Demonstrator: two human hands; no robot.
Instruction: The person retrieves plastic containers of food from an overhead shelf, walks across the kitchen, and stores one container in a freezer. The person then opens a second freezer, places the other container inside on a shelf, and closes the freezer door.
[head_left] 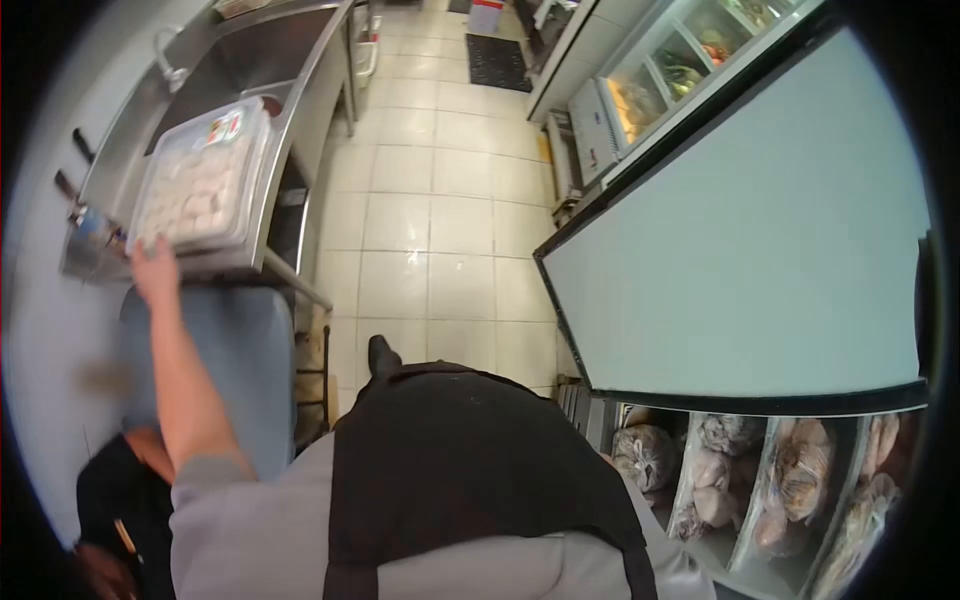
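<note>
The left hand [156, 268] touches the near corner of the tub [198, 185]; whether its fingers clamp it, I cannot tell. The tub sits just beyond the grip, on the sink [305, 90]; the right hand is hidden

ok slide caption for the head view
Left hand at a clear container of pale pieces on a steel sink unit

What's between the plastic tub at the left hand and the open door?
Head view, going right from the plastic tub: the steel counter's front, then pale floor tiles, bare, across to the open door.
</note>
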